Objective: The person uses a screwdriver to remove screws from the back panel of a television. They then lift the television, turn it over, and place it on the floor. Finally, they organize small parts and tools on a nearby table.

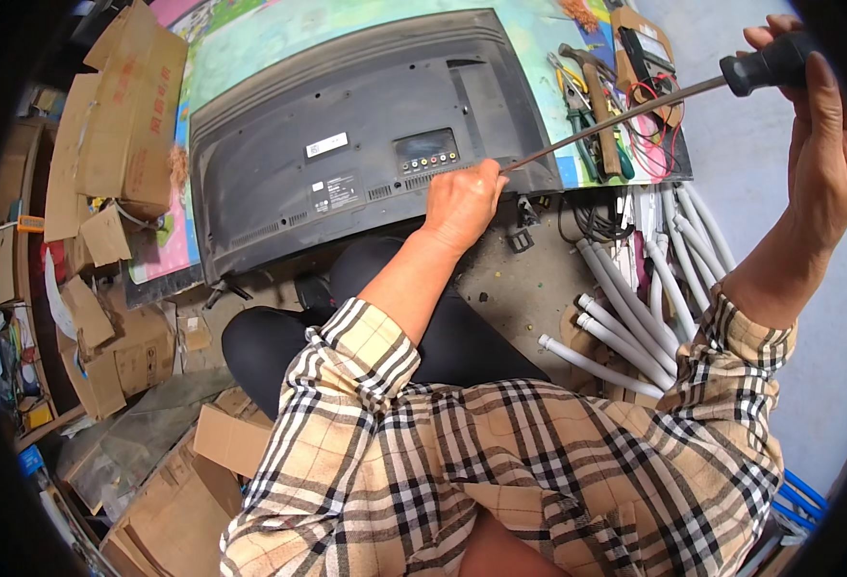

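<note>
My right hand [822, 144] is raised at the far right, its fingers round the black handle of a long screwdriver [755, 69]. The thin shaft slants down to the left and ends at my left hand [464, 204]. That hand is closed about the tip end, over the near edge of a flat-screen TV [279, 125]. The TV lies with its dusty black back upward and its labels and coloured sockets showing. My left fingers hide the screwdriver's tip and the spot beneath it.
Beside the TV, a hammer [601, 115], pliers [577, 125] and a multimeter [649, 58] with red leads lie on the colourful table cover [529, 38]. Grey-white tubes [625, 337] stand below the table's right side. Cardboard boxes [140, 106] crowd the left.
</note>
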